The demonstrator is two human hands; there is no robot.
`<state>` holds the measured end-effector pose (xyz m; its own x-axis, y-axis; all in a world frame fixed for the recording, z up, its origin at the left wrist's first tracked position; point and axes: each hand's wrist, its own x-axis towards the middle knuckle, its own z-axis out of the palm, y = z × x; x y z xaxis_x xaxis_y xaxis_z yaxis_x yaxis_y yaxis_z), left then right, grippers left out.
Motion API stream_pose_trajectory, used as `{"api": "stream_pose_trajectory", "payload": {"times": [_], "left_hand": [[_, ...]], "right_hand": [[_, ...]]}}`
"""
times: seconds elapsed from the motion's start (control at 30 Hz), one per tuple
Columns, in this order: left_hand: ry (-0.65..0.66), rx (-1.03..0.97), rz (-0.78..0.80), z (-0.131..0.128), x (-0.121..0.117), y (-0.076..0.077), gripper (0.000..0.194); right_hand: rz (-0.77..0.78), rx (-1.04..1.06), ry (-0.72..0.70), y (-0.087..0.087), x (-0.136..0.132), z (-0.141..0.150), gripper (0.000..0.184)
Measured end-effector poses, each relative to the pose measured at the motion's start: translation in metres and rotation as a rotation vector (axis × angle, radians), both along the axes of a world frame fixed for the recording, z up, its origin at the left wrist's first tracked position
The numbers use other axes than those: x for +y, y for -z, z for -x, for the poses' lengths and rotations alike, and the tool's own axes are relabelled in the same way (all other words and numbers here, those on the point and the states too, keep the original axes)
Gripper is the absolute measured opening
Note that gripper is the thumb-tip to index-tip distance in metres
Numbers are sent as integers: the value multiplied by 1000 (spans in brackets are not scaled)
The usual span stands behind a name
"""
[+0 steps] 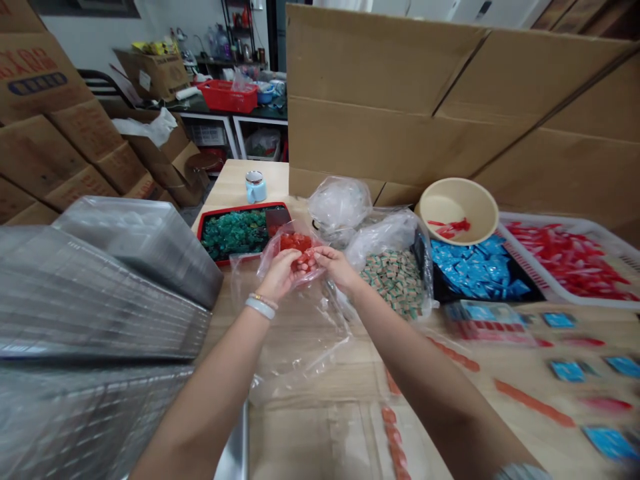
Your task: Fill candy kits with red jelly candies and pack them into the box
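Observation:
My left hand [281, 275] and my right hand [336, 264] meet over the wooden table [310, 433], both closed on a clear plastic bag of red candies [296, 243]. The bag's loose plastic hangs down between my wrists. Right behind it lies a red tray of green wrapped candies [235, 232]. To the right, an opened bag of green and tan wrapped candies [397, 279] rests on the table.
Stacks of clear plastic trays [100, 293] fill the left. A black tray of blue packets [475, 267], a beige bowl [457, 208] and a white basket of red packets [570, 257] sit at right. Cardboard sheets [425, 100] stand behind. Loose packets lie near the front right.

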<state>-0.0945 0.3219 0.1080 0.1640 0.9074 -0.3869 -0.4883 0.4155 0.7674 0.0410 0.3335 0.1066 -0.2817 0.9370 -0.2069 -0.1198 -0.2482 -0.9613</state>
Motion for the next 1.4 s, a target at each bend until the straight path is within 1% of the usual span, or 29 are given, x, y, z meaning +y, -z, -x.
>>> {"api": "stream_pose_trajectory", "payload": {"times": [0.1, 0.17, 0.27, 0.33, 0.4, 0.47, 0.5, 0.57, 0.6, 0.67, 0.73, 0.83, 0.9, 1.0, 1.03, 1.1, 1.17, 1.23, 1.3, 1.33, 1.4], "left_hand": [[6, 0, -31, -7, -5, -2, 17], [33, 1, -78, -13, -11, -4, 16], [33, 121, -177, -19, -23, -5, 14], [55, 235, -197, -20, -31, -6, 14], [108, 311, -174, -18, -40, -7, 15], [171, 352, -150, -15, -48, -9, 15], [199, 350, -148, -13, -52, -10, 15], [249, 287, -141, -9, -60, -15, 16], [273, 243, -129, -7, -64, -17, 18], [319, 187, -98, -4, -72, -22, 23], [343, 189, -82, -4, -79, -25, 25], [320, 151, -109, -6, -86, -27, 23], [305, 116, -128, -9, -89, -26, 21], [261, 153, -162, -11, -91, -23, 19], [239, 172, -170, -12, -92, -22, 19], [201, 190, -167, -11, -93, -20, 21], [177, 186, -154, -9, -93, -20, 23], [147, 193, -166, -7, -93, -23, 24], [122, 184, -194, -4, -92, -28, 26], [100, 158, -194, -2, -91, -31, 25], [48, 75, -147, 2, -89, -34, 23]], "right_hand": [[21, 43, 12, -4, -6, -3, 24], [29, 50, 21, -4, -11, -4, 21], [4, -15, 46, -4, -22, -5, 17], [-107, -157, 79, -4, -31, -7, 18], [-293, -342, 75, -7, -41, -11, 19], [-439, -471, -7, -12, -49, -15, 14], [-456, -496, -70, -16, -53, -18, 12], [-397, -482, -168, -22, -60, -21, 11], [-347, -462, -189, -26, -64, -21, 11], [-245, -415, -179, -31, -71, -21, 14], [-155, -358, -121, -35, -77, -17, 18], [-59, -282, -9, -35, -86, -8, 21], [-37, -256, 67, -32, -90, -1, 21], [-44, -228, 152, -27, -92, 8, 21], [-74, -240, 172, -26, -93, 10, 21], [-199, -338, 192, -26, -93, 14, 18], [-361, -507, 185, -25, -92, 17, 14], [-466, -665, 169, -23, -90, 19, 11], [-485, -738, 170, -20, -84, 20, 11], [-472, -733, 187, -19, -81, 21, 12], [-408, -634, 238, -18, -73, 20, 12]]}}
